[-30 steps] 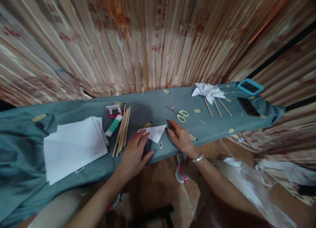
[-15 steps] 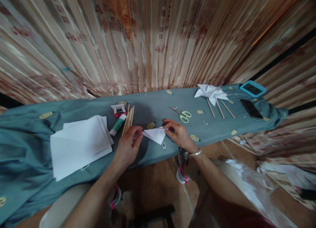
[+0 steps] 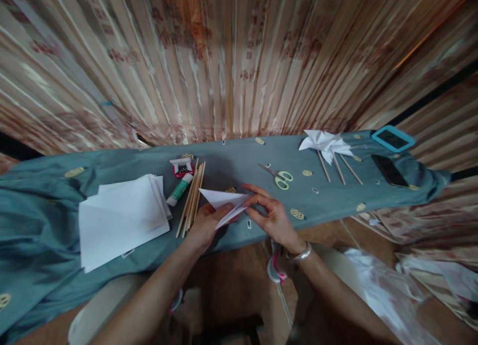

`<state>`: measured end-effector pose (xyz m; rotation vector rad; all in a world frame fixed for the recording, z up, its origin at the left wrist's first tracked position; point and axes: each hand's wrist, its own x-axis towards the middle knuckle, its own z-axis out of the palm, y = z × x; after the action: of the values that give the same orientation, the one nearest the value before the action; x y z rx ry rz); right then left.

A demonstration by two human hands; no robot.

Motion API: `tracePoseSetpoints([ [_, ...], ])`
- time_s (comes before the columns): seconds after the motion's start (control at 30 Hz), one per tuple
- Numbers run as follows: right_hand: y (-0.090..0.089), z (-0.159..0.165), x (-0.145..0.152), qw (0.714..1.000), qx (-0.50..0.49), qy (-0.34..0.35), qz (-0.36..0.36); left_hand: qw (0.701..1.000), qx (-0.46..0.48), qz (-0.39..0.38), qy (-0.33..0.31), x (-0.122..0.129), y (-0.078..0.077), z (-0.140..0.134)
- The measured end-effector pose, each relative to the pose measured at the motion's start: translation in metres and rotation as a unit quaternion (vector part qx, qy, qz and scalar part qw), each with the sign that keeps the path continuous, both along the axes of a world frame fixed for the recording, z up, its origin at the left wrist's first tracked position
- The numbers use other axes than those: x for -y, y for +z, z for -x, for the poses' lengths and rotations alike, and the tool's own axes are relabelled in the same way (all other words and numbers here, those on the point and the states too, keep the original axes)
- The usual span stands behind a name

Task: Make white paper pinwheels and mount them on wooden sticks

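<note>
A small white sheet of paper (image 3: 224, 198), folded and partly opened out, is held just above the cloth near the front edge. My left hand (image 3: 207, 224) grips its lower left part, with the thumb on top and the other fingers beneath. At the right corner, my right hand (image 3: 271, 216) pinches the paper between thumb and fingers. Several wooden sticks (image 3: 194, 198) lie just beyond my left hand. Green-handled scissors (image 3: 281, 178) rest on the cloth beyond my right hand.
A stack of white paper (image 3: 123, 220) lies on the left of the cloth-covered table (image 3: 239, 156). Nearby are a glue stick (image 3: 180, 189) and a small red box (image 3: 182, 169). Paper pinwheels (image 3: 326, 143) on sticks, a black phone (image 3: 389, 171) and a blue-framed device (image 3: 393, 138) occupy the right.
The folded paper has been lifted, turned and partly opened. My left hand has moved right and now grips the paper from below. The view has shifted slightly.
</note>
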<state>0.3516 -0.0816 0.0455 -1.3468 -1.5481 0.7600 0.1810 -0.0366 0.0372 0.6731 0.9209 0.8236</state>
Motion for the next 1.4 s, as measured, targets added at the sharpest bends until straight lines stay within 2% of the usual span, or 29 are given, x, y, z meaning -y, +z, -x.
tracePoseSetpoints([
  [0.13, -0.004, 0.001, 0.0, 0.997, -0.062, 0.008, 0.033, 0.998, -0.039, -0.02, 0.054, -0.003, -0.002, 0.001],
  [0.27, -0.013, 0.002, -0.003, 0.984, -0.156, -0.038, 0.072, 0.997, -0.029, -0.02, 0.067, -0.005, 0.0, 0.002],
  [0.33, -0.017, 0.004, -0.005, 0.968, -0.222, -0.05, 0.106, 0.997, -0.024, -0.015, 0.067, -0.005, -0.001, 0.002],
  [0.43, -0.02, 0.007, -0.006, 0.927, -0.331, -0.06, 0.167, 0.998, -0.023, -0.016, 0.062, -0.005, -0.003, 0.001],
  [0.53, -0.019, 0.01, -0.007, 0.894, -0.399, -0.069, 0.193, 0.998, -0.017, -0.021, 0.059, -0.005, -0.002, 0.001],
  [0.73, -0.021, 0.012, -0.013, 0.872, -0.429, -0.089, 0.219, 0.999, -0.013, -0.018, 0.042, -0.003, 0.0, 0.001],
  [0.9, -0.023, 0.012, -0.016, 0.872, -0.434, -0.107, 0.199, 0.999, -0.01, -0.022, 0.036, -0.004, -0.001, 0.001],
  [1.03, -0.022, 0.011, -0.015, 0.875, -0.43, -0.114, 0.188, 0.999, -0.025, 0.006, 0.045, -0.004, -0.002, 0.0],
  [1.2, -0.022, 0.008, -0.014, 0.885, -0.417, -0.091, 0.185, 0.998, -0.035, 0.016, 0.057, -0.004, -0.002, 0.001],
  [1.4, -0.022, 0.007, -0.014, 0.87, -0.448, -0.084, 0.189, 0.998, -0.013, 0.032, 0.059, -0.005, 0.0, 0.001],
])
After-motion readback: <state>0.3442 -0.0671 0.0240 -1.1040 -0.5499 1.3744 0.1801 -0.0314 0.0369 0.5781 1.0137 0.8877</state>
